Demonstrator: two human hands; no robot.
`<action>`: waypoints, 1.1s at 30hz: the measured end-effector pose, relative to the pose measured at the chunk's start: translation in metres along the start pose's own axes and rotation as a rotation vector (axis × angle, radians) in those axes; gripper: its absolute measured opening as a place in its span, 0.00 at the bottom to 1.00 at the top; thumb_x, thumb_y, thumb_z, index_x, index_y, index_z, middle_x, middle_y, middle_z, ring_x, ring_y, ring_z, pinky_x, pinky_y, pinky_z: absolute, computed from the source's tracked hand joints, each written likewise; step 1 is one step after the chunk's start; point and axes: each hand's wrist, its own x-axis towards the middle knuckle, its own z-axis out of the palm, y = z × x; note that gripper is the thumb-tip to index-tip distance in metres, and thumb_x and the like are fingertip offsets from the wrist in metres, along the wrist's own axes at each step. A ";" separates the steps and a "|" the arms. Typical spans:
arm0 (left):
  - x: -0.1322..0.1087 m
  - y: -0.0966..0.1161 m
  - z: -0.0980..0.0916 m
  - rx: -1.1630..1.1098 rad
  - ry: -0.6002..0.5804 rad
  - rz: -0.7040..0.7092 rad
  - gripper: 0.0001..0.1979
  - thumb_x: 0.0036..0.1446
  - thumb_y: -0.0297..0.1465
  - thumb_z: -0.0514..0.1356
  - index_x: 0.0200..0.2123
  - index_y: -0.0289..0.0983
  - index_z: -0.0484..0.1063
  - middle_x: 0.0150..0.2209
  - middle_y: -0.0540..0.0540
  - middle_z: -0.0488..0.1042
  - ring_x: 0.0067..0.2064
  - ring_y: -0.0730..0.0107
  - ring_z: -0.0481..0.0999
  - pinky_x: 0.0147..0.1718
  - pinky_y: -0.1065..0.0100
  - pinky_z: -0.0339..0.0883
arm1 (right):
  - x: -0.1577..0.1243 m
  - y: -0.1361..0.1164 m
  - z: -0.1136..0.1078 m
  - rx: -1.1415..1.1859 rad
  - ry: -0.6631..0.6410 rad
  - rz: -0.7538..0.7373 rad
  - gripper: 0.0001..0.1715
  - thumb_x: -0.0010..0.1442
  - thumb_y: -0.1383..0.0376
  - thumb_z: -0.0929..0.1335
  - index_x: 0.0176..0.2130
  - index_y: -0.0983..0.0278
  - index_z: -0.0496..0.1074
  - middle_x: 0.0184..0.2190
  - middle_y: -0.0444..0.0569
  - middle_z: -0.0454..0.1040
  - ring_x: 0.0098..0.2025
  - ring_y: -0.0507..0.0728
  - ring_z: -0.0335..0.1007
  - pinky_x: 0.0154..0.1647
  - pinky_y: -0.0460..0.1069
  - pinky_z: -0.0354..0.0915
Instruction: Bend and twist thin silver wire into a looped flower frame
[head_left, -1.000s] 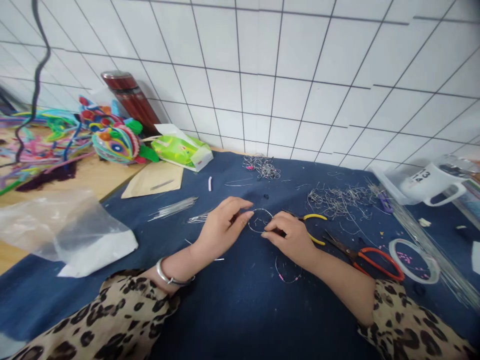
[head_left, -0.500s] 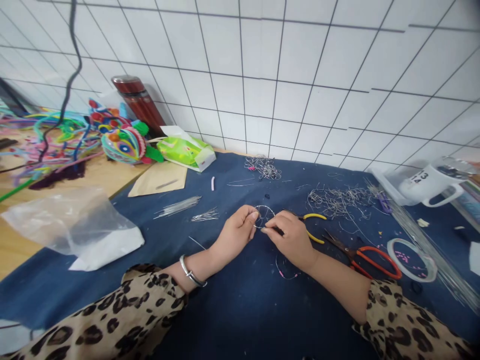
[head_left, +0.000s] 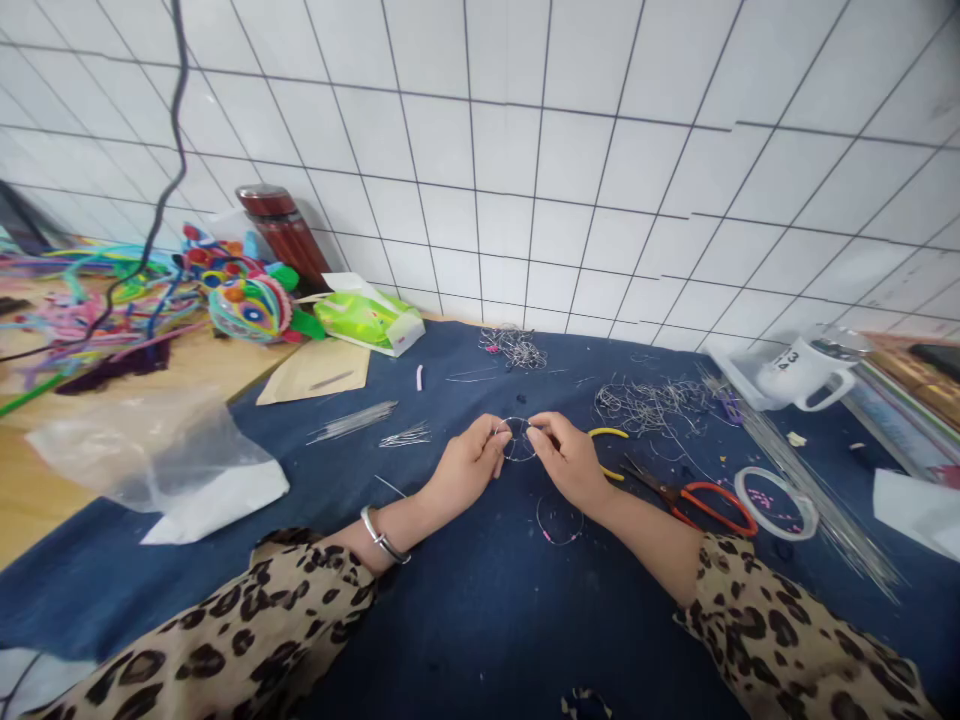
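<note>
A small ring of thin silver wire point(head_left: 517, 441) is held between both hands over the dark blue cloth point(head_left: 480, 600). My left hand point(head_left: 469, 468) pinches its left side with fingers closed. My right hand point(head_left: 570, 462) pinches its right side, fingers curled. Yellow-handled pliers point(head_left: 609, 452) lie just behind my right hand. A second wire loop with pink beads point(head_left: 559, 522) lies on the cloth below my right wrist.
Orange-handled scissors point(head_left: 705, 500) and a clear lid with pink beads point(head_left: 776, 502) lie at the right. Wire scraps point(head_left: 652, 402), straight wire bundles point(head_left: 352, 420), a white mug point(head_left: 802, 370), a plastic bag point(head_left: 150, 455), green wipes point(head_left: 364, 315) and colourful craft pieces point(head_left: 240, 295) surround the work.
My left hand's fingers went from extended to pinching the ring. Both hands closed in on the ring and lifted it slightly. The view shifted right.
</note>
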 end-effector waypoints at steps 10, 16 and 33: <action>0.015 -0.001 -0.015 0.611 0.030 0.329 0.13 0.61 0.38 0.46 0.40 0.39 0.66 0.35 0.47 0.71 0.37 0.68 0.71 0.33 0.70 0.62 | -0.001 0.002 0.004 -0.226 -0.040 -0.154 0.12 0.61 0.64 0.58 0.32 0.63 0.67 0.28 0.45 0.71 0.32 0.51 0.65 0.36 0.44 0.56; 0.019 0.006 -0.013 0.928 -0.017 0.519 0.14 0.62 0.33 0.44 0.36 0.37 0.68 0.30 0.46 0.71 0.34 0.68 0.70 0.29 0.70 0.57 | 0.003 -0.002 0.002 -0.236 -0.021 -0.157 0.11 0.60 0.64 0.59 0.30 0.63 0.67 0.27 0.46 0.70 0.30 0.51 0.64 0.34 0.45 0.55; 0.043 -0.004 0.022 0.644 0.383 0.175 0.13 0.62 0.35 0.44 0.35 0.38 0.66 0.31 0.47 0.72 0.33 0.69 0.70 0.32 0.70 0.58 | -0.002 -0.012 0.029 0.838 0.035 0.544 0.15 0.58 0.53 0.58 0.33 0.63 0.59 0.21 0.41 0.64 0.17 0.47 0.58 0.15 0.43 0.58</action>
